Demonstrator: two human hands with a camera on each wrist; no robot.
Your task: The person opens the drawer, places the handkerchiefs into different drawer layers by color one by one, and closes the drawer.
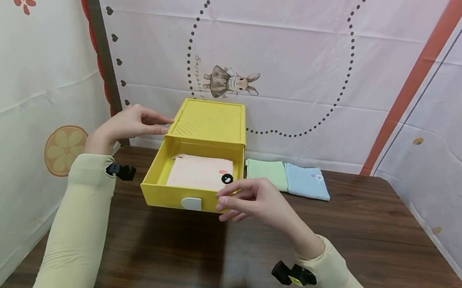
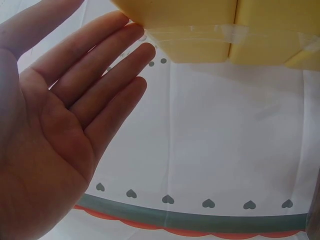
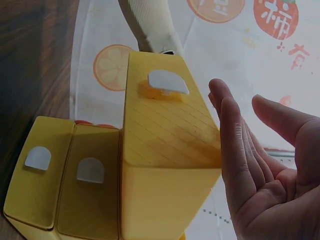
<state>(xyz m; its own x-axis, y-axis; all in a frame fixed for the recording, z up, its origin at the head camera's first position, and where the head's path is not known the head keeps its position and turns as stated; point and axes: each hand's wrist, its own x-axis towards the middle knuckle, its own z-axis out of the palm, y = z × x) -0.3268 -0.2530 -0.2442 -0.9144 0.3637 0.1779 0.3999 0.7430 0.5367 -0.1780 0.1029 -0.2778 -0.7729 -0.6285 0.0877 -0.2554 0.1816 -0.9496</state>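
A yellow drawer box [image 1: 209, 121] stands at the back of the wooden table [image 1: 376, 241], its drawer [image 1: 163, 196] pulled out toward me. A folded pink cloth [image 1: 198, 171] with a black round mark lies inside. My left hand [image 1: 133, 124] is held flat, its straight fingertips [image 2: 135, 35] touching the box's upper left corner [image 2: 200, 30]. My right hand [image 1: 245, 199] hovers at the right end of the drawer front, holding nothing. In the right wrist view its fingers [image 3: 235, 145] are straight beside the drawer front [image 3: 165, 140], near the white handle [image 3: 167, 81].
A folded green cloth [image 1: 266, 172] and a folded blue cloth [image 1: 307, 181] lie side by side just right of the box. Printed fabric walls enclose the table on the left, back and right. Two more white-handled yellow fronts [image 3: 60, 180] show in the right wrist view.
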